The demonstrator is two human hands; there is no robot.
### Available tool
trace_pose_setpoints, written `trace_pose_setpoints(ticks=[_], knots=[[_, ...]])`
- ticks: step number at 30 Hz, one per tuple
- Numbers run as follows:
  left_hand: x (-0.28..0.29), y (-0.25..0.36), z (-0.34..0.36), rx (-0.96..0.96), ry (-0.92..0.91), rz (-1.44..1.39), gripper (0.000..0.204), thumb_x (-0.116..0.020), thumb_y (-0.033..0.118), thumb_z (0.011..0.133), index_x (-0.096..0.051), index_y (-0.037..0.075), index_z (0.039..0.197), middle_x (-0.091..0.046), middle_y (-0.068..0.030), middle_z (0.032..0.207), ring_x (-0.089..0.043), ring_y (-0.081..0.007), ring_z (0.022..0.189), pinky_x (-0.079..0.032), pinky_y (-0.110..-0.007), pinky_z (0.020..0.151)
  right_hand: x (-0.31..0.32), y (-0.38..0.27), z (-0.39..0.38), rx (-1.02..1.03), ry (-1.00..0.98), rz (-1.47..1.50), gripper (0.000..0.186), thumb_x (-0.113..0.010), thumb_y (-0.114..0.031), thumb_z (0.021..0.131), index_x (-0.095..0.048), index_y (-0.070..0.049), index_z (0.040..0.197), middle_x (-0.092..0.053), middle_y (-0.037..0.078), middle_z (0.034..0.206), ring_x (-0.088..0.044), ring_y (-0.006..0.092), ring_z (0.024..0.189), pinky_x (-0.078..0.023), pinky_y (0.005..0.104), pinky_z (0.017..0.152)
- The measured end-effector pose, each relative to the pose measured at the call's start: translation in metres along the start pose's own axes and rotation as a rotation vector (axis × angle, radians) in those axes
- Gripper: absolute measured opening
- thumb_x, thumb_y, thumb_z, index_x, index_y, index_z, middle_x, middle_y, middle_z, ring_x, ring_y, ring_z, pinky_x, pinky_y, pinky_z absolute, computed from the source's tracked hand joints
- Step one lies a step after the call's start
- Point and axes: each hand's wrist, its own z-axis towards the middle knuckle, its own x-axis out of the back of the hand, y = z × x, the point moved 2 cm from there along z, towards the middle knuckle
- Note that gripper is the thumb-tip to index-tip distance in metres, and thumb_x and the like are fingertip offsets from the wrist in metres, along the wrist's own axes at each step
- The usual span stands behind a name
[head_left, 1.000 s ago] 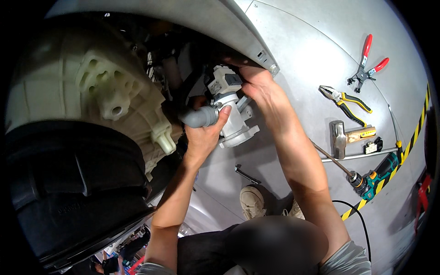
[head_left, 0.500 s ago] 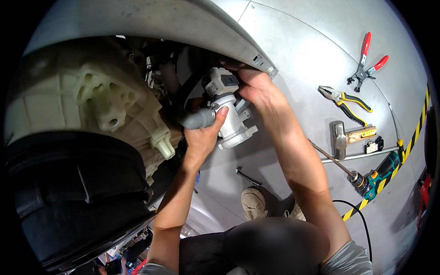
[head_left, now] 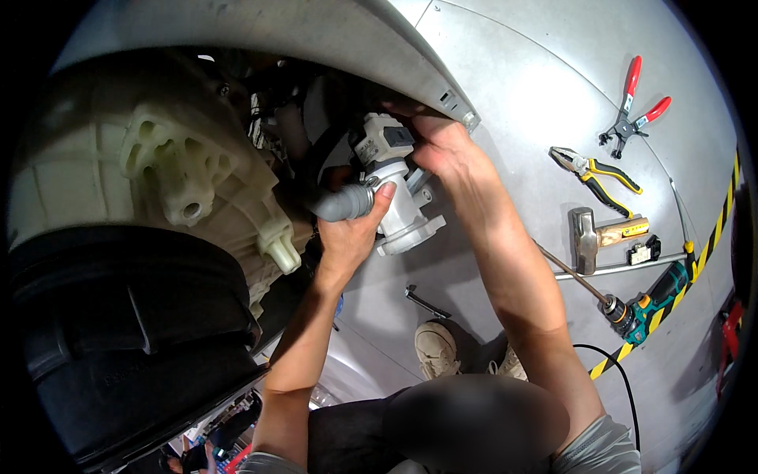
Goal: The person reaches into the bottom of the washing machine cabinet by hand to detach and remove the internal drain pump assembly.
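Observation:
A light grey drain pump (head_left: 404, 207) with a white and dark motor block on top sits between my hands, beside the machine's opening. My left hand (head_left: 347, 243) is closed round its lower side, thumb pressed on the body next to the ribbed grey hose (head_left: 345, 205) clamped to it. Past the pump's far right side reaches my right hand (head_left: 442, 144), its fingers hidden behind the motor block and under the metal panel's edge; what they touch does not show. To the left stands a cream plastic tub (head_left: 87, 186) with hollow moulded lugs.
A curved metal panel (head_left: 316, 28) overhangs the opening. Lower left is a large black rounded part (head_left: 103, 316). On the floor at right lie red-handled pliers (head_left: 625, 126), combination pliers (head_left: 588, 170), a hammer (head_left: 586, 241), a cordless drill (head_left: 632, 316) and striped tape (head_left: 725, 205).

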Motion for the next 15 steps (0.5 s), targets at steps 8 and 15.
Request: trace_pose_setpoints(ticks=[8,15], knots=[[0.002,-0.011,-0.003,0.022,0.022,0.059,0.028,-0.076,0.014,0.085,-0.060,-0.001,0.103,-0.061,-0.0017,0.091,-0.056,-0.0110,0.078,-0.049,-0.026,0.072,-0.006,-0.001,-0.005,-0.027,0.008,0.048,0.013,-0.055,-0.006,0.091,-0.063,0.000,0.101,-0.066,0.015,0.096,-0.063,0.0279,0.087,-0.055,0.0423,0.081],[0.003,-0.006,-0.004,0.040,0.000,0.036,0.027,-0.075,0.013,0.085,-0.060,-0.001,0.104,-0.062,-0.0020,0.092,-0.057,-0.0111,0.080,-0.048,-0.026,0.073,-0.009,-0.001,-0.009,-0.039,0.051,0.060,0.014,-0.054,-0.007,0.093,-0.062,0.001,0.101,-0.065,0.017,0.095,-0.063,0.0289,0.087,-0.055,0.0430,0.082]])
